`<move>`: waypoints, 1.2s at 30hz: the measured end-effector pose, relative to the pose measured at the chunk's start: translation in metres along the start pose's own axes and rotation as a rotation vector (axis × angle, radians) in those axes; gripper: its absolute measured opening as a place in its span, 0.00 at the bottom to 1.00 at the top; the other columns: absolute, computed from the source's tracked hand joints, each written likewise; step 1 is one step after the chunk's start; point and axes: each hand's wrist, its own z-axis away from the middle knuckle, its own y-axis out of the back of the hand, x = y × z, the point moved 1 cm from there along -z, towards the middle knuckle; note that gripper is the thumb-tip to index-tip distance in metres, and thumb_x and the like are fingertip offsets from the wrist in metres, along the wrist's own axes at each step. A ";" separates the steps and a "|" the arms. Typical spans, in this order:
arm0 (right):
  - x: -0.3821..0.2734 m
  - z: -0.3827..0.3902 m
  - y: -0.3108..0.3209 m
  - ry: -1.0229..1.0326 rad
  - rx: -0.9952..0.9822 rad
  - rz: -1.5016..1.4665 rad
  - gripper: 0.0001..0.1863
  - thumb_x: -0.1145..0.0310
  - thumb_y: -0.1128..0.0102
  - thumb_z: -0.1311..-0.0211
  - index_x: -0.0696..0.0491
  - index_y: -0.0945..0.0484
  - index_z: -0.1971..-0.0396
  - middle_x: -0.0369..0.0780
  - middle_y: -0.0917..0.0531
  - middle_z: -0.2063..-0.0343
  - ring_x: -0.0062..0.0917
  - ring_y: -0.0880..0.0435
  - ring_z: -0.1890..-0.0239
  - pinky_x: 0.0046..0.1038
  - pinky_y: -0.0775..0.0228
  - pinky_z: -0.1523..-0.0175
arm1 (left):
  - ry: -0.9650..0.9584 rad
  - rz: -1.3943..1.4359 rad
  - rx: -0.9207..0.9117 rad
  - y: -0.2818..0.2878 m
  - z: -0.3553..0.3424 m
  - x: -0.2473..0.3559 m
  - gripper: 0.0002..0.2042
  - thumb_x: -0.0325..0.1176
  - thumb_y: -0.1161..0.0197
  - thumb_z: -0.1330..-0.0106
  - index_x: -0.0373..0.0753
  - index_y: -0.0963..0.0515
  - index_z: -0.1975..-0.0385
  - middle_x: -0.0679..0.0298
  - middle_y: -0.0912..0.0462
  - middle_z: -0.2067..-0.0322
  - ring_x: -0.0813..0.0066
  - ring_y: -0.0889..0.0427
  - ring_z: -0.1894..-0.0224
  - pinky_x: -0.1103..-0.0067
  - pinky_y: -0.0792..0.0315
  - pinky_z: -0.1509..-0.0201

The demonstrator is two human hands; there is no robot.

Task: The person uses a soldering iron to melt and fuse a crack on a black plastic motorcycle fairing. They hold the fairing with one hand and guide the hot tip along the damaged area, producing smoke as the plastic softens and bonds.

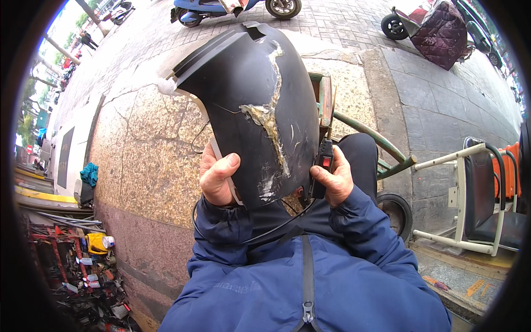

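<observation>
I have a curved black plastic panel [227, 72] upright in front of me, with a rough, yellowish, glossy seam [268, 124] branching across it and pale scuffs near its bottom. My left hand [218, 177] grips the panel's lower left edge, thumb on the front. At the lower right edge, my right hand [337, 180] is closed round a black corded tool [325, 149] with a red switch and a thin metal rod pointing up, held against the panel. The tool's black cord [260, 237] loops below the panel. A green-framed wooden stool [398, 166] stands behind the panel and my right leg.
At the lower left lies a jumble of tools and parts [77, 276] with a yellow container [97, 243]. A teal cloth [88, 176] is left. A metal-framed chair [478, 205] and a tire [401, 216] are right. A blue scooter [199, 11] and a quilt-covered scooter [437, 39] stand beyond.
</observation>
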 end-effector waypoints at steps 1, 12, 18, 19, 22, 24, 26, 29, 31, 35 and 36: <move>0.000 0.000 0.000 -0.001 -0.002 0.000 0.27 0.72 0.26 0.41 0.54 0.33 0.47 0.38 0.16 0.64 0.20 0.17 0.67 0.25 0.22 0.63 | 0.003 0.004 0.000 0.000 -0.001 0.001 0.30 0.25 0.48 0.42 0.23 0.37 0.36 0.40 0.24 0.43 0.48 0.19 0.43 0.57 0.24 0.36; 0.000 0.002 -0.002 -0.007 -0.009 -0.010 0.28 0.72 0.25 0.42 0.54 0.33 0.46 0.38 0.16 0.63 0.20 0.17 0.67 0.25 0.23 0.62 | 0.010 0.031 -0.040 0.009 0.001 0.000 0.30 0.25 0.49 0.40 0.24 0.37 0.35 0.40 0.24 0.42 0.47 0.20 0.41 0.54 0.25 0.35; 0.001 0.002 -0.002 0.003 -0.011 -0.015 0.29 0.73 0.25 0.42 0.53 0.33 0.45 0.38 0.16 0.62 0.21 0.17 0.66 0.26 0.22 0.62 | 0.013 0.000 -0.035 0.015 0.002 0.001 0.29 0.25 0.48 0.39 0.24 0.37 0.35 0.40 0.24 0.42 0.46 0.20 0.42 0.53 0.25 0.35; 0.001 0.002 -0.001 0.003 -0.012 -0.017 0.29 0.73 0.25 0.42 0.53 0.33 0.45 0.38 0.16 0.62 0.21 0.17 0.66 0.26 0.22 0.62 | 0.012 0.005 -0.048 0.016 0.002 0.001 0.29 0.25 0.48 0.39 0.24 0.36 0.35 0.40 0.24 0.42 0.46 0.19 0.42 0.54 0.25 0.35; 0.001 0.002 -0.001 0.000 -0.014 -0.022 0.28 0.73 0.26 0.42 0.53 0.33 0.45 0.38 0.16 0.62 0.21 0.17 0.65 0.26 0.22 0.62 | 0.023 0.044 -0.095 0.015 0.000 0.002 0.29 0.26 0.47 0.39 0.24 0.36 0.35 0.40 0.24 0.41 0.47 0.20 0.42 0.55 0.25 0.35; 0.001 0.002 -0.001 0.000 -0.014 -0.022 0.28 0.73 0.26 0.42 0.54 0.33 0.45 0.38 0.16 0.62 0.21 0.16 0.65 0.26 0.22 0.62 | 0.027 0.045 -0.062 0.014 0.000 0.002 0.30 0.28 0.44 0.41 0.24 0.35 0.36 0.42 0.23 0.42 0.48 0.19 0.43 0.57 0.24 0.37; 0.001 0.002 -0.002 0.002 -0.013 -0.020 0.28 0.73 0.26 0.42 0.54 0.33 0.45 0.38 0.16 0.62 0.21 0.16 0.65 0.26 0.22 0.62 | 0.024 0.015 0.039 0.013 0.003 0.001 0.32 0.32 0.40 0.43 0.24 0.33 0.37 0.45 0.21 0.45 0.51 0.17 0.46 0.61 0.23 0.39; 0.000 0.002 -0.002 0.003 -0.005 -0.013 0.28 0.73 0.26 0.41 0.54 0.33 0.46 0.38 0.16 0.63 0.21 0.16 0.66 0.26 0.22 0.62 | 0.041 0.180 0.001 0.013 0.001 -0.001 0.35 0.35 0.39 0.45 0.24 0.35 0.36 0.44 0.22 0.44 0.50 0.19 0.44 0.61 0.25 0.37; 0.000 0.002 -0.002 0.004 -0.008 -0.017 0.28 0.73 0.26 0.41 0.54 0.33 0.46 0.38 0.16 0.63 0.21 0.16 0.67 0.26 0.22 0.62 | 0.046 0.162 -0.014 0.013 0.000 -0.001 0.36 0.35 0.39 0.46 0.24 0.35 0.36 0.44 0.23 0.43 0.51 0.19 0.43 0.61 0.25 0.36; -0.001 0.002 -0.002 0.003 -0.006 -0.026 0.28 0.73 0.26 0.41 0.54 0.33 0.46 0.38 0.16 0.64 0.21 0.16 0.67 0.26 0.22 0.62 | 0.050 0.208 -0.162 0.013 -0.002 -0.001 0.32 0.34 0.43 0.39 0.24 0.35 0.35 0.42 0.26 0.38 0.48 0.25 0.36 0.57 0.31 0.30; -0.001 0.002 -0.003 0.002 -0.006 -0.025 0.28 0.73 0.26 0.41 0.54 0.33 0.46 0.38 0.16 0.64 0.21 0.16 0.67 0.26 0.22 0.62 | 0.060 0.226 -0.162 0.012 -0.002 -0.001 0.32 0.34 0.43 0.39 0.24 0.35 0.35 0.42 0.26 0.39 0.48 0.25 0.36 0.57 0.31 0.30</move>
